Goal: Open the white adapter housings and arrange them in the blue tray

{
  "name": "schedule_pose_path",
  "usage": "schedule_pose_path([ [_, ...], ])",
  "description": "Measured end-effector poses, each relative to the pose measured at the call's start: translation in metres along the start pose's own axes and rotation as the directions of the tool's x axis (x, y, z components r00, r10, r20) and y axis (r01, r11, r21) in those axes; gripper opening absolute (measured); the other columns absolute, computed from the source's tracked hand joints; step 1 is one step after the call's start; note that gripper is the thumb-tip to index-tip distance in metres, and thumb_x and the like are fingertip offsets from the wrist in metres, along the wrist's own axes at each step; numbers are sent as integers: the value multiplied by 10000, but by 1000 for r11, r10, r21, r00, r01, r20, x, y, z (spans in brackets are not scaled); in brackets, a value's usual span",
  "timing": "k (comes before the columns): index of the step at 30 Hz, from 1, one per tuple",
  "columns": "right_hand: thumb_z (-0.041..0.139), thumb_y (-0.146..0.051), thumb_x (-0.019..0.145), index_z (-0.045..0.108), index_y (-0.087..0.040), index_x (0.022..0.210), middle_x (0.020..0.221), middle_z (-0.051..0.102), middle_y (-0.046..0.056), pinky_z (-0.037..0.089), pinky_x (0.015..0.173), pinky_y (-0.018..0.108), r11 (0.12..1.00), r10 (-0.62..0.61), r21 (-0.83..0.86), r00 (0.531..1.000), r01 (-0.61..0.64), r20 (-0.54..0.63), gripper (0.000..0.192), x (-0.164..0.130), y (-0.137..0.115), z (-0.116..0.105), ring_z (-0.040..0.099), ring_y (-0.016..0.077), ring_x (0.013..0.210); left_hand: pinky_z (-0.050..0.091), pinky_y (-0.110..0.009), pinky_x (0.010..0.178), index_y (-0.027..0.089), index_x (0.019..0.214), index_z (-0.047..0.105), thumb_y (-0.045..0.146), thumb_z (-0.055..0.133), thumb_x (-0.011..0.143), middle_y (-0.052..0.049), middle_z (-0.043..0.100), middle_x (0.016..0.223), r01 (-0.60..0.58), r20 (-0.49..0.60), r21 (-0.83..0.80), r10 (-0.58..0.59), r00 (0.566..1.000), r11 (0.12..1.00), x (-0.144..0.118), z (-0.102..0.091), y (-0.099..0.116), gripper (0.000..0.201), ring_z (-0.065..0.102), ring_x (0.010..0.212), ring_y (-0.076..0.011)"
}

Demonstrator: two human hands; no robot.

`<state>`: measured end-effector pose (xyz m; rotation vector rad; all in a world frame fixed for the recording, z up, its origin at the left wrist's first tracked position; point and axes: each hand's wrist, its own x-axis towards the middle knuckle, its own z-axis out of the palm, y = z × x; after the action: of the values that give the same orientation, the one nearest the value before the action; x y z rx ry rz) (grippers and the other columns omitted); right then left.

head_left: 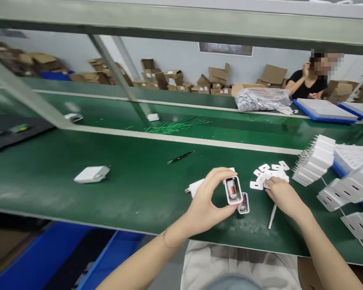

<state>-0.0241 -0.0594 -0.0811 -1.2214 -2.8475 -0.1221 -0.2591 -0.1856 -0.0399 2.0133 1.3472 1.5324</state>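
My left hand holds a white charger housing with its open end toward me; a red-orange part shows inside. A second open housing lies just under it on the green belt. To the right, my right hand rests its fingertips on a small pile of white cover plates; whether it grips one is hidden. A thin metal rod lies on the belt below that hand. Another white housing lies behind my left hand.
Rows of white chargers stand in blue trays at the right. One white charger lies at left, black tweezers mid-belt, green ties beyond. A person sits at the far right by a plastic bag. Cardboard boxes line the wall.
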Motion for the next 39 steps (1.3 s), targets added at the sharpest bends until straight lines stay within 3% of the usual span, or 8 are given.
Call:
schedule_pose_path([
  [6, 446, -54, 882, 677, -121, 876, 834, 692, 153, 522, 767, 377, 1000, 0, 27, 999, 2, -54, 242, 9, 3, 5, 669, 273, 823, 544, -368, 996, 239, 1346, 474, 174, 763, 785, -96, 676, 1225, 12, -84, -112, -21, 996, 994, -26, -8, 9, 634, 666, 1134, -234],
  [11, 448, -239, 974, 635, -148, 1179, 1195, 676, 176, 534, 937, 453, 957, 107, 288, 972, -43, -210, 293, -12, -26, -19, 649, 305, 1099, 578, -366, 929, 225, 1267, 525, 190, 760, 797, -86, 699, 1154, -24, -194, 12, 26, 981, 1000, -31, 2, 11, 527, 683, 1050, -220],
  [16, 503, -412, 1000, 539, -350, 1384, 1336, 646, 50, 575, 950, 346, 255, 121, 958, 979, 129, -164, 391, -38, -96, -45, 644, 219, 1189, 578, -403, 931, 215, 1341, 478, 129, 708, 836, -121, 691, 1190, -255, -260, 206, 304, 917, 945, -31, 20, 7, 561, 639, 1090, -234],
  [19, 611, -363, 957, 610, -403, 1313, 1330, 647, 13, 559, 971, 301, 110, 152, 983, 975, 145, -161, 359, -40, -115, -48, 629, 201, 1205, 521, -454, 1039, 231, 1384, 471, 190, 731, 837, -140, 616, 1306, -225, -227, 120, 247, 942, 967, -36, 22, 8, 607, 578, 1210, -265],
  [21, 666, -342, 923, 622, -422, 1300, 1302, 641, 13, 559, 952, 270, 163, 156, 971, 967, 177, -203, 388, -40, -112, -46, 618, 195, 1199, 506, -462, 1066, 247, 1398, 487, 358, 722, 860, -149, 540, 1369, -55, -171, -138, 31, 985, 989, -40, 21, 9, 597, 548, 1270, -293],
  [26, 656, -308, 932, 574, -457, 1346, 1290, 584, 10, 518, 983, 238, 373, 105, 891, 943, 258, -317, 447, -44, -97, -41, 560, 172, 1225, 574, -323, 968, 275, 1272, 648, 384, 673, 902, -99, 563, 1242, 225, -18, -632, -304, 952, 741, -40, 25, 12, 386, 643, 1147, -238],
  [31, 484, -191, 1004, 421, -418, 1477, 1425, 467, 42, 488, 1038, 301, 485, 37, 819, 929, 306, -369, 528, -53, -96, -36, 471, 191, 1323, 534, -314, 1044, 299, 1350, 605, 282, 687, 902, -89, 603, 1355, 228, -61, -679, -364, 929, 698, -39, 40, 20, 456, 610, 1252, -246],
  [39, 492, -120, 963, 446, -359, 1477, 1349, 492, 97, 519, 953, 416, 587, 114, 698, 811, 411, -573, 568, -58, -106, -39, 522, 253, 1208, 510, -300, 1084, 312, 1418, 518, 241, 619, 948, -65, 627, 1394, 124, -235, -532, -287, 929, 838, -44, 56, 36, 486, 600, 1288, -219],
])
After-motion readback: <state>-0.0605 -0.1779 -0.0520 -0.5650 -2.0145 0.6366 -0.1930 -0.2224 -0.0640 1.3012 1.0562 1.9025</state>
